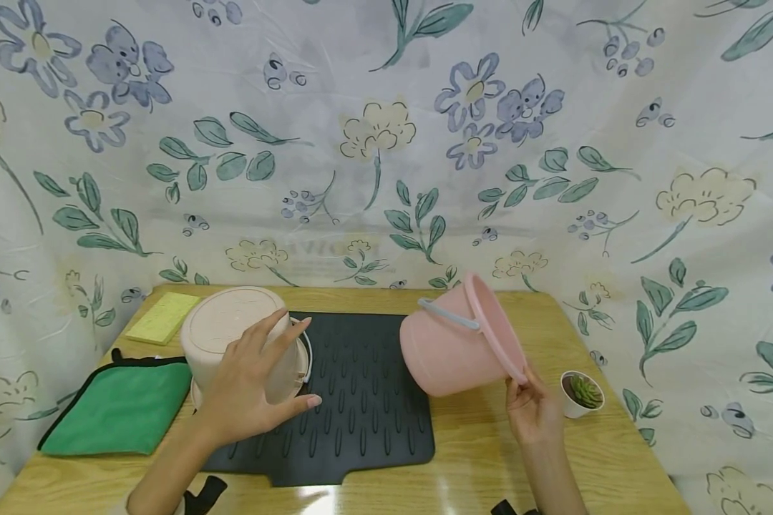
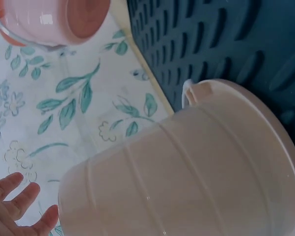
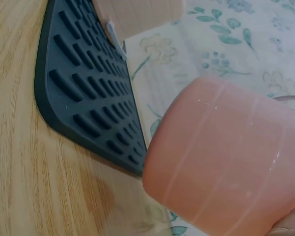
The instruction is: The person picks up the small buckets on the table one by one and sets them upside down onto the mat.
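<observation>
An upside-down cream bucket (image 1: 222, 322) stands on the left part of a black ridged drying mat (image 1: 367, 386), its white handle hanging at the right side. My left hand (image 1: 248, 383) is in front of it, fingers straight and spread; in the left wrist view the fingertips are right at the bucket's base end. On the right, my right hand (image 1: 535, 411) pinches the rim of a pink bucket (image 1: 441, 347) between thumb and fingers. That bucket is tilted with its mouth to the right and its grey-blue handle (image 1: 451, 315) lying across its side.
A green cloth (image 1: 119, 411) with black edging and a yellow cloth (image 1: 162, 318) lie at the left of the wooden table (image 1: 386, 497). Near the right edge stands a small potted succulent (image 1: 582, 395). A flower-patterned curtain (image 1: 322, 172) hangs behind.
</observation>
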`<state>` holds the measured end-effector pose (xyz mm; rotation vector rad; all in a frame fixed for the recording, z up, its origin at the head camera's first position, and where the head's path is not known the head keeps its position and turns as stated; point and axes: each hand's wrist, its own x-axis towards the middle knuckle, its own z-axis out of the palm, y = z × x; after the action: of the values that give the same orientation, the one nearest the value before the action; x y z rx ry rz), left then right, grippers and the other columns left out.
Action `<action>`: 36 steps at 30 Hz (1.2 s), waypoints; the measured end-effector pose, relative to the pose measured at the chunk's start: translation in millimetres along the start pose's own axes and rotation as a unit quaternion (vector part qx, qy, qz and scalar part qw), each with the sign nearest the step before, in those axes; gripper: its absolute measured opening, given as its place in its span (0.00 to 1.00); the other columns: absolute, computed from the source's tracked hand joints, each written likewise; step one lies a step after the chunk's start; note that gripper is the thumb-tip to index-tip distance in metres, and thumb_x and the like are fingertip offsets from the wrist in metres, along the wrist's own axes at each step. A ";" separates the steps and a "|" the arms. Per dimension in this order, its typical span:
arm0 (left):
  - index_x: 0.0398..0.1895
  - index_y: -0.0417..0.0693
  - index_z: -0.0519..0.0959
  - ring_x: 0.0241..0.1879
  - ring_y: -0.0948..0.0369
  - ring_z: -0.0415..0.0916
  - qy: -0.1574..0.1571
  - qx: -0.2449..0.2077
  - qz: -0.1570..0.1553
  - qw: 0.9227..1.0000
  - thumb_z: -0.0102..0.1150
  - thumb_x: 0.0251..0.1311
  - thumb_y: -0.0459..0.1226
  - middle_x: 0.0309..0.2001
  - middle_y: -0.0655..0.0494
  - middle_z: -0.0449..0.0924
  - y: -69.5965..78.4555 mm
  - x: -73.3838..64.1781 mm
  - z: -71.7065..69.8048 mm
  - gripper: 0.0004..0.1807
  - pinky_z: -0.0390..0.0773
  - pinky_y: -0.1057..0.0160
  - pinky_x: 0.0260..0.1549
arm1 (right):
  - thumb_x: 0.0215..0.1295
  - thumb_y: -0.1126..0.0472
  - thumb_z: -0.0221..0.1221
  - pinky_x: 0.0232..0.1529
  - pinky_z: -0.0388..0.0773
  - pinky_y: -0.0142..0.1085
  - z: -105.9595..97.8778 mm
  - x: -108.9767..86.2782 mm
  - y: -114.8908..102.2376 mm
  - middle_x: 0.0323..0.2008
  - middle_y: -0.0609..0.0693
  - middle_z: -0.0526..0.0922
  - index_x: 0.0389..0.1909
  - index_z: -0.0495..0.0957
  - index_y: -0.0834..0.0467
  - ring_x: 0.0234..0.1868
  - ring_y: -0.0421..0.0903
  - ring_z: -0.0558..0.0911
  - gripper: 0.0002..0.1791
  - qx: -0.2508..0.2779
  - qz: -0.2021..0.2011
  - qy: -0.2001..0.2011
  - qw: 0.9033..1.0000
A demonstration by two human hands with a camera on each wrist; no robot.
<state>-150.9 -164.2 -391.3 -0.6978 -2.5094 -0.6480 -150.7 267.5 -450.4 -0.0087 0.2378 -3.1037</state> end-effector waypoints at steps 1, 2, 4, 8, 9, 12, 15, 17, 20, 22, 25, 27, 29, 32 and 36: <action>0.77 0.66 0.59 0.71 0.44 0.58 0.002 -0.001 0.002 1.000 0.72 0.41 0.62 0.75 0.47 0.56 1.2 -0.3 0.9 0.56 0.65 0.33 0.52 | 0.78 0.69 0.39 0.36 0.85 0.37 -0.5 -0.7 0.6 0.35 0.63 0.82 0.44 0.78 0.72 0.35 0.56 0.86 0.18 0.002 0.002 0.000 1.000; 0.77 0.66 0.59 0.71 0.44 0.58 0.004 0.000 0.004 1.000 0.72 0.41 0.62 0.75 0.47 0.56 2.3 -0.5 1.6 0.56 0.65 0.33 0.52 | 0.78 0.69 0.39 0.36 0.85 0.36 -0.7 -1.4 1.2 0.35 0.63 0.82 0.44 0.78 0.72 0.35 0.55 0.86 0.18 0.002 0.003 -0.001 1.000; 0.77 0.66 0.59 0.71 0.44 0.58 0.006 0.000 0.008 1.000 0.72 0.41 0.62 0.75 0.46 0.56 4.7 -1.0 2.3 0.56 0.65 0.33 0.52 | 0.78 0.69 0.39 0.35 0.85 0.36 -0.3 -2.7 2.8 0.35 0.63 0.82 0.44 0.78 0.71 0.35 0.55 0.86 0.18 0.001 0.005 -0.005 1.000; 0.77 0.65 0.59 0.70 0.44 0.59 0.010 -0.006 0.012 1.000 0.72 0.41 0.62 0.75 0.46 0.56 7.9 -1.1 2.9 0.56 0.66 0.34 0.52 | 0.78 0.69 0.39 0.34 0.85 0.35 1.3 -5.5 5.8 0.35 0.63 0.82 0.45 0.78 0.71 0.35 0.55 0.86 0.17 0.001 0.006 -0.004 1.000; 0.77 0.64 0.59 0.70 0.44 0.59 0.011 -0.009 0.013 1.000 0.72 0.41 0.61 0.75 0.46 0.56 8.4 -1.0 3.2 0.56 0.66 0.34 0.52 | 0.78 0.69 0.39 0.34 0.85 0.36 1.1 -6.1 6.3 0.36 0.63 0.82 0.46 0.77 0.70 0.35 0.55 0.86 0.17 0.004 0.007 -0.002 1.000; 0.77 0.64 0.59 0.70 0.44 0.59 0.010 -0.013 0.015 1.000 0.72 0.42 0.61 0.75 0.46 0.57 9.6 -0.9 5.4 0.55 0.66 0.34 0.54 | 0.78 0.69 0.39 0.34 0.85 0.36 0.2 -7.6 7.8 0.37 0.63 0.82 0.46 0.76 0.70 0.36 0.55 0.86 0.16 0.015 0.010 -0.001 1.000; 0.77 0.63 0.59 0.71 0.44 0.59 0.004 -0.015 0.015 1.000 0.71 0.43 0.61 0.75 0.46 0.56 11.0 -1.5 10.9 0.55 0.64 0.33 0.57 | 0.78 0.68 0.39 0.34 0.85 0.36 -0.4 -9.4 9.6 0.37 0.63 0.82 0.45 0.77 0.71 0.36 0.55 0.86 0.17 0.025 0.014 -0.004 1.000; 0.77 0.64 0.58 0.71 0.44 0.59 -0.004 -0.019 0.011 1.000 0.71 0.44 0.62 0.75 0.46 0.56 12.1 -2.7 15.9 0.55 0.62 0.32 0.60 | 0.79 0.68 0.39 0.35 0.85 0.36 0.1 -11.1 11.5 0.37 0.63 0.82 0.43 0.77 0.71 0.36 0.55 0.86 0.18 0.033 0.019 -0.004 0.999; 0.77 0.65 0.57 0.72 0.42 0.58 -0.014 -0.028 0.003 1.000 0.70 0.45 0.63 0.76 0.46 0.55 14.1 -5.0 23.7 0.55 0.59 0.30 0.61 | 0.79 0.67 0.38 0.35 0.85 0.36 0.7 -13.6 14.3 0.37 0.63 0.82 0.42 0.76 0.72 0.36 0.55 0.86 0.18 0.039 0.024 0.002 0.999; 0.78 0.67 0.57 0.72 0.40 0.57 -0.019 -0.038 -0.004 0.999 0.70 0.45 0.62 0.76 0.46 0.55 15.7 -6.4 27.8 0.55 0.58 0.29 0.61 | 0.79 0.67 0.38 0.34 0.85 0.35 1.5 -15.2 16.3 0.38 0.63 0.82 0.42 0.76 0.71 0.36 0.55 0.86 0.17 0.042 0.025 0.009 0.999; 0.77 0.68 0.56 0.72 0.40 0.57 -0.021 -0.050 -0.010 0.998 0.71 0.45 0.62 0.76 0.48 0.54 17.8 -7.8 32.4 0.55 0.58 0.27 0.59 | 0.79 0.66 0.39 0.34 0.85 0.35 2.4 -17.4 18.5 0.39 0.62 0.82 0.44 0.75 0.71 0.37 0.54 0.86 0.16 0.041 0.024 0.013 0.999; 0.77 0.68 0.57 0.71 0.39 0.58 -0.019 -0.056 -0.012 0.998 0.70 0.45 0.62 0.76 0.48 0.54 18.5 -8.4 34.7 0.54 0.58 0.26 0.58 | 0.79 0.66 0.39 0.34 0.85 0.35 2.7 -18.7 19.8 0.39 0.62 0.81 0.45 0.75 0.71 0.37 0.54 0.86 0.16 0.041 0.023 0.011 0.999; 0.77 0.68 0.57 0.71 0.39 0.58 -0.018 -0.058 -0.014 0.998 0.70 0.45 0.63 0.76 0.48 0.54 18.6 -8.8 36.5 0.54 0.58 0.25 0.57 | 0.79 0.67 0.39 0.35 0.85 0.35 2.3 -19.5 20.7 0.40 0.62 0.81 0.45 0.75 0.71 0.38 0.54 0.86 0.16 0.040 0.023 0.006 0.999; 0.77 0.67 0.58 0.70 0.38 0.59 -0.015 -0.061 -0.016 0.998 0.70 0.45 0.63 0.76 0.47 0.54 18.1 -9.4 38.6 0.53 0.59 0.25 0.56 | 0.79 0.67 0.39 0.35 0.85 0.35 1.1 -20.3 21.4 0.40 0.62 0.82 0.46 0.75 0.71 0.38 0.54 0.86 0.16 0.040 0.024 0.000 0.999; 0.77 0.66 0.59 0.70 0.38 0.58 -0.016 -0.066 -0.021 0.997 0.70 0.45 0.63 0.76 0.48 0.53 17.7 -9.9 40.8 0.53 0.59 0.25 0.56 | 0.79 0.67 0.39 0.35 0.85 0.35 1.1 -20.9 22.9 0.40 0.62 0.81 0.48 0.74 0.71 0.38 0.54 0.86 0.15 0.040 0.023 0.005 0.999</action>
<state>-145.2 -132.1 -423.1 -0.7079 -2.5352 -0.8294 -129.1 245.3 -452.9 0.0128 0.1135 -3.0657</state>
